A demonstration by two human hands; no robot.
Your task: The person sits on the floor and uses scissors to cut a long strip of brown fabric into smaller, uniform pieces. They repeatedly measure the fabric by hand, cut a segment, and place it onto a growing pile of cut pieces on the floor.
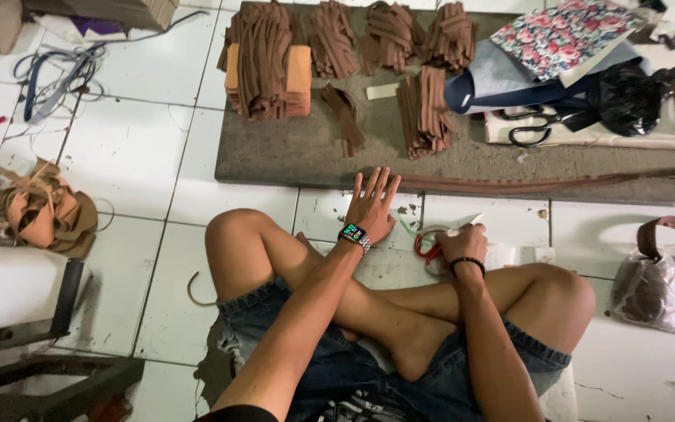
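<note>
Left hand (373, 205) spread flat, fingers fanned wide, palm pressing the near end of a long brown strap (509, 184); no closed grip there, only downward pressure. Right hand (460, 242) curled shut around red-handled scissors (431, 244) down at the tiled floor (134, 156), a pale blade tip poking out up and to the right of the knuckles.

Strap lying along the front edge of the grey board (291, 152), just beyond the crossed knees. Long axis running left to right, near end under the left palm, far end trailing off past the right border of the view with a slight upward bow. Looks thin, light and limp, probably leather-like or faux leather: likely to flop and curl if lifted at one point, and to slide on the board unless pinned. Best taken by pinching flat across the width near an end, or held down with the palm as now.

Behind on the board: bundles of brown strips (263, 59), black scissors (529, 129), floral fabric (564, 35).
</note>
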